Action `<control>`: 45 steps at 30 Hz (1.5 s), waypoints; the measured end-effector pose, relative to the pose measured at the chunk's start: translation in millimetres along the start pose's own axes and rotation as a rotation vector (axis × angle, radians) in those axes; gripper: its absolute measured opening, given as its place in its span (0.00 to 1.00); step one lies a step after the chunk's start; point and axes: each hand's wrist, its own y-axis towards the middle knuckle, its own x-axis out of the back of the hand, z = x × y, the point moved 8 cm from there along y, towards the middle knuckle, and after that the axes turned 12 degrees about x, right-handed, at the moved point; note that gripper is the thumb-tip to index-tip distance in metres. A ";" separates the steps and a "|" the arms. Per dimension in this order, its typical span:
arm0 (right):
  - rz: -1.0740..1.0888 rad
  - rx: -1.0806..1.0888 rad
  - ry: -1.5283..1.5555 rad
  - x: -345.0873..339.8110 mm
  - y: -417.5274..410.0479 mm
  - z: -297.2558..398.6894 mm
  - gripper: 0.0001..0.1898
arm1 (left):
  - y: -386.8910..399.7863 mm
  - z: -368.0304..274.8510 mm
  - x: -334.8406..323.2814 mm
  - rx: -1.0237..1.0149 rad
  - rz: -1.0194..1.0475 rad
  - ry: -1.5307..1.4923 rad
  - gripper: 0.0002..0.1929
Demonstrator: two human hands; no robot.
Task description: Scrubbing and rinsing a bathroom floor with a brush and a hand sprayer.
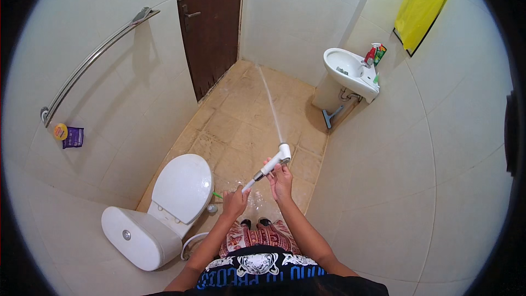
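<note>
My right hand point(281, 181) grips a white handheld bidet sprayer point(274, 162), its head pointing away from me. A thin jet of water point(269, 100) shoots from it across the tan tiled floor point(234, 127) towards the far wall. Lower left, my left hand point(236, 202) is closed around the sprayer's pale hose point(248, 185), just below the metal connector. A green stick-like thing point(218, 195) shows beside my left hand; the rest of it is hidden. Splashed water glistens on the floor between my hands and my feet.
At left stands a white toilet point(183, 187) with its lid down. A corner washbasin point(347, 68) holds bottles; a squeegee point(328, 118) leans below it. A brown door point(211, 24) is at the far left, a metal rail point(94, 55) on the left wall, a yellow bag point(421, 12) upper right.
</note>
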 end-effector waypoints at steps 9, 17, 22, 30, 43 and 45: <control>-0.002 -0.020 -0.003 1.7 2.3 -3.4 0.19 | 0.4 -0.4 1.5 -0.003 -0.022 0.001 0.21; -0.011 -0.029 -0.013 1.7 1.3 -4.5 0.18 | -0.4 3.7 -2.4 -0.002 -0.037 -0.015 0.21; -0.029 -0.034 -0.020 7.7 1.0 -6.6 0.18 | -0.7 1.0 -1.8 0.008 -0.002 -0.031 0.22; -0.106 -0.023 0.000 32.6 1.0 -15.6 0.18 | 1.8 2.7 -14.6 0.008 0.090 -0.044 0.24; -0.209 -0.187 0.026 107.7 37.5 -43.8 0.26 | 42.0 -3.7 -74.7 0.043 0.239 -0.009 0.30; -0.204 -0.252 0.027 125.5 58.7 -45.4 0.26 | 50.8 -14.1 -91.4 0.106 0.243 0.001 0.31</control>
